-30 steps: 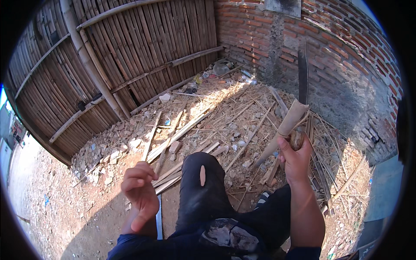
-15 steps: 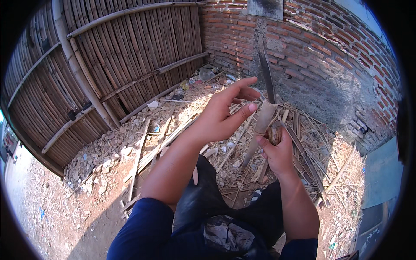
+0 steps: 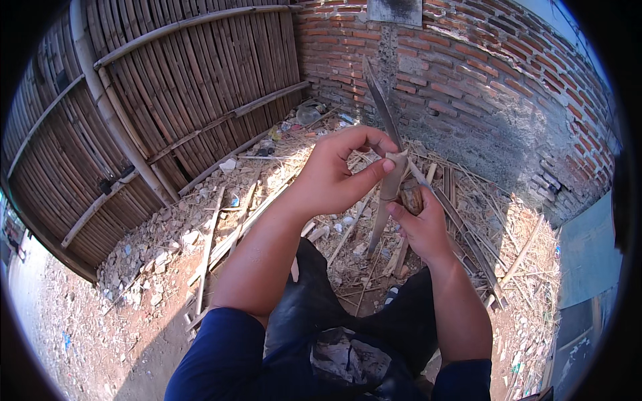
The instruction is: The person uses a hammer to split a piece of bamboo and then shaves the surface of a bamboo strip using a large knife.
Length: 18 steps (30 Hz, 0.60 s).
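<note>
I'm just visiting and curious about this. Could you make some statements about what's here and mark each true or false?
1. The left hand is at the upper end of the pale piece. True.
2. The right hand is empty. False: the right hand holds a brown wooden handle.
3. The dark blade points down at the ground. False: the dark blade's tip points up in the picture.
4. Wooden strips lie on the ground. True.
5. The brick wall is left of the slatted fence. False: the brick wall is on the right.
</note>
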### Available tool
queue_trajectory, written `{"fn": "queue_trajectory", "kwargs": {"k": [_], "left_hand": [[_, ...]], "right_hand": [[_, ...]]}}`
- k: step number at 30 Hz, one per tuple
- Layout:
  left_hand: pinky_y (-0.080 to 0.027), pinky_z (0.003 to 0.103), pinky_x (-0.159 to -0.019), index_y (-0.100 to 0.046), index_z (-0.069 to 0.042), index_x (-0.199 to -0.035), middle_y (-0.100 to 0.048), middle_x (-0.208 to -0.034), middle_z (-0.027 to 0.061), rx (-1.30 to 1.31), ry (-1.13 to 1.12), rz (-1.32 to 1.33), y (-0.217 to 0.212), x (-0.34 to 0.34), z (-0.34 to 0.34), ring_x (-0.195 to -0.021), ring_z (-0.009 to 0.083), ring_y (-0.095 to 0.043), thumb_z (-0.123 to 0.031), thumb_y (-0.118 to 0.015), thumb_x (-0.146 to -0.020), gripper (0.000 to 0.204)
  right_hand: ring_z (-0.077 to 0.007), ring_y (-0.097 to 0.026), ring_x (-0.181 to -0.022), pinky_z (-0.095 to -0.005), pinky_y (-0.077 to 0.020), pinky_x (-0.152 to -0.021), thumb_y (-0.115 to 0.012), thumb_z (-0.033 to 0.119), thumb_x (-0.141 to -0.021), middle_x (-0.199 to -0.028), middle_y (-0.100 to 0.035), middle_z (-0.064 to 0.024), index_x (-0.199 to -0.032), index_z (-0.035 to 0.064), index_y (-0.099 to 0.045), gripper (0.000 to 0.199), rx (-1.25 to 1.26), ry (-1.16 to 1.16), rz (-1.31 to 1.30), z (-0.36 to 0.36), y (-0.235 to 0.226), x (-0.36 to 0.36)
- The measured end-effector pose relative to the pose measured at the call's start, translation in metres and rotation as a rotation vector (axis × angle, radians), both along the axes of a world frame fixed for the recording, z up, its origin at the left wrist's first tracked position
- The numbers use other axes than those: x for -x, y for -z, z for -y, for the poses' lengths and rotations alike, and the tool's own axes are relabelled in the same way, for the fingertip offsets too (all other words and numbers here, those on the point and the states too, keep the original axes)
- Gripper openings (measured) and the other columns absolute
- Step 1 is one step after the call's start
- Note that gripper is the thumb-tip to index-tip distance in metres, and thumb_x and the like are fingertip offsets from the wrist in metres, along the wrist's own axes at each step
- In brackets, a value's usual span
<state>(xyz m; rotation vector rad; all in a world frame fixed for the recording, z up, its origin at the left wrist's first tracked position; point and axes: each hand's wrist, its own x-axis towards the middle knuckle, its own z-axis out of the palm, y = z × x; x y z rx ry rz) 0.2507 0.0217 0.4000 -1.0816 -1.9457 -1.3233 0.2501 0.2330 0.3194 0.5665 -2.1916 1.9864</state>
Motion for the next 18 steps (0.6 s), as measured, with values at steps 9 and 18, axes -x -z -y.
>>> {"fn": "queue_trajectory", "kwargs": {"k": [9, 18], "left_hand": [[-0.050, 0.032, -0.093, -0.065, -0.004, -0.110, -0.069, -0.105, 0.0031, -0.057, -0.211, 0.054, 0.000, 0.014, 0.002, -0.099, 0.0116, -0.063, -0.007, -0.072, -0.091, 0.019], [-0.050, 0.031, -0.090, -0.067, -0.005, -0.110, -0.071, -0.103, 0.0021, -0.149, -0.310, 0.107, -0.001, 0.032, -0.006, -0.097, 0.0116, -0.063, -0.016, -0.075, -0.091, 0.023]], "right_hand": [[-0.0067, -0.053, -0.051, -0.0229, -0.0451, -0.048, -0.070, 0.034, -0.095, -0.074, -0.060, -0.0028, -0.110, -0.0014, -0.059, 0.041, 0.017, 0.174, 0.051, -0.035, -0.031, -0.028], [-0.0062, -0.049, -0.048, -0.0228, -0.0425, -0.047, -0.064, 0.026, -0.100, -0.069, -0.054, -0.0003, -0.112, -0.0005, -0.056, 0.030, 0.146, -0.081, 0.165, -0.038, -0.047, -0.083]]}}
